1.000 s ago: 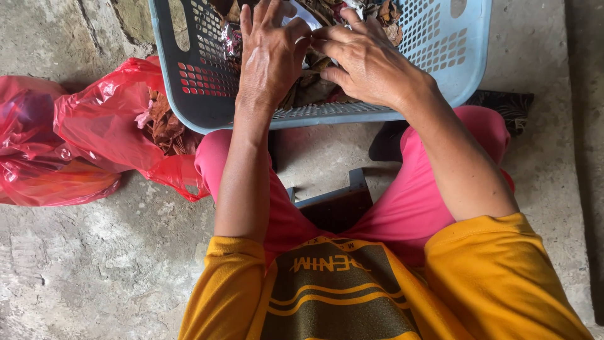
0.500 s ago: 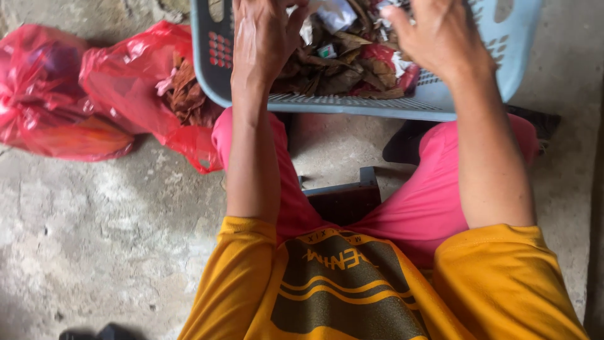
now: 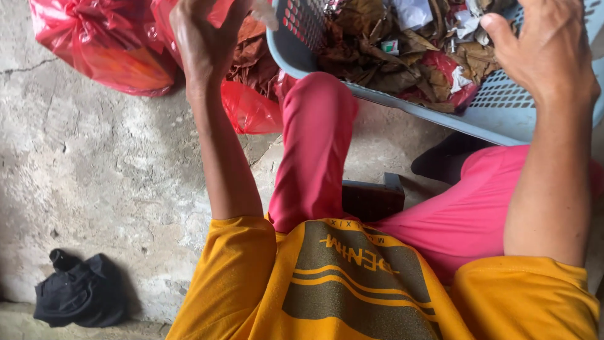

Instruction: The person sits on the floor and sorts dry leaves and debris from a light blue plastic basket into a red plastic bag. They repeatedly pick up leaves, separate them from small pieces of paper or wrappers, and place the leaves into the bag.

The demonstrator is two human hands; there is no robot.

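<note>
Left hand (image 3: pixel 204 41) is raised over the open red plastic bag (image 3: pixel 251 107), just left of the basket; its fingers are curled, and a pale scrap seems to sit at the fingertips near the top edge, though blur leaves the pinch uncertain. Right hand (image 3: pixel 544 47) rests on the pale blue perforated basket (image 3: pixel 503 110) at its right side, fingers loosely bent, thumb out; whether it holds anything cannot be told.

Basket contents: dry brown leaves (image 3: pixel 371 60), crumpled and layered, mixed with white paper scraps (image 3: pixel 412 11) and red wrapper pieces (image 3: pixel 450 79). The bag left of the basket also shows brown leaves at its mouth.

Judgement: sorting of this kind goes best with the left hand held squarely over the bag mouth, and the right hand steadying the tilted basket.

A black cloth bundle (image 3: pixel 78 293) lies on the concrete floor (image 3: pixel 113 189), well apart from the basket.
</note>
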